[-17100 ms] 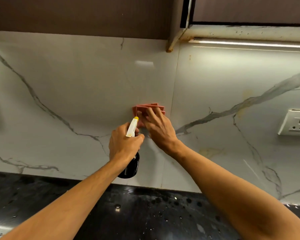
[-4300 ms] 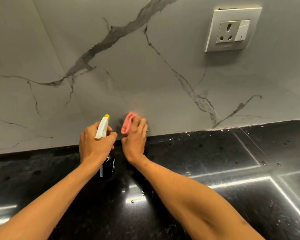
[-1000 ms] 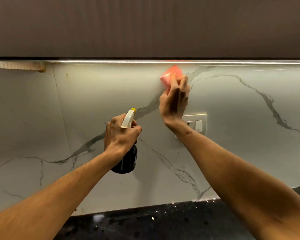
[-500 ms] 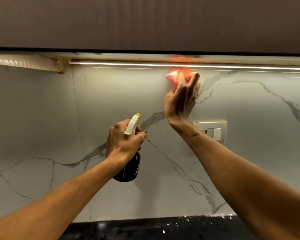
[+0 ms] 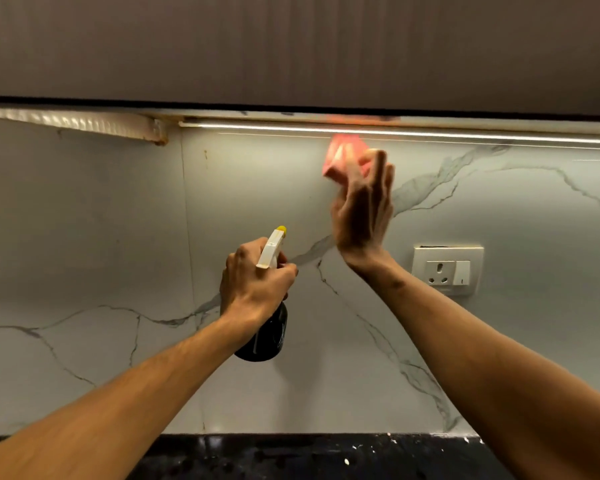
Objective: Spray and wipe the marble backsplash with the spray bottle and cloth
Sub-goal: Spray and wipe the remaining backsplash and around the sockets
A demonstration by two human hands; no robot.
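The white marble backsplash [image 5: 118,237] with grey veins fills the middle of the view. My right hand [image 5: 362,209] presses a folded pink cloth [image 5: 342,159] against the marble, high up just under the light strip; the hand is blurred. My left hand [image 5: 257,282] grips a dark spray bottle [image 5: 267,337] by its neck. The bottle's white nozzle with a yellow tip points up towards the wall. The bottle hangs in the air in front of the marble, lower and to the left of the cloth.
A dark upper cabinet [image 5: 291,46] overhangs the wall, with a lit LED strip [image 5: 465,135] beneath it. A white socket with a switch [image 5: 447,270] sits on the marble right of my right wrist. The black speckled countertop [image 5: 291,459] runs along the bottom.
My right hand with the cloth has shifted a little to the left and down along the top of the marble. The left hand and bottle have kept their pose.
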